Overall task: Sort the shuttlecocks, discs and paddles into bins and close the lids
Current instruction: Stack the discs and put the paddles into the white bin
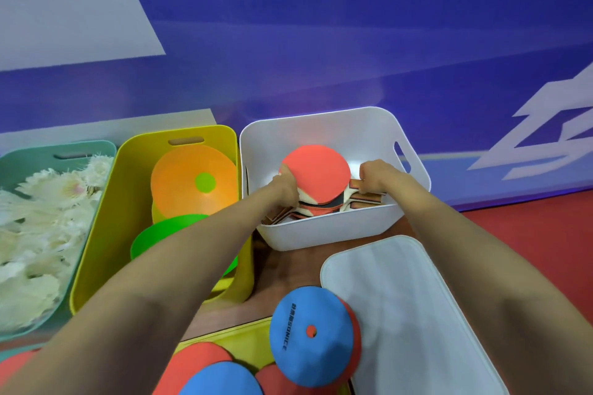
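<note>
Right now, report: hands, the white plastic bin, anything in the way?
In white plastic bin: left hand grips round red-faced paddle, right hand holds wooden paddle handles. The flat white lid off, lying in front. Near side: blue-and-red discs unsorted.

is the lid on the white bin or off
Off. The white bin is open on top, paddles showing inside; the white lid lies flat in front of it.
</note>
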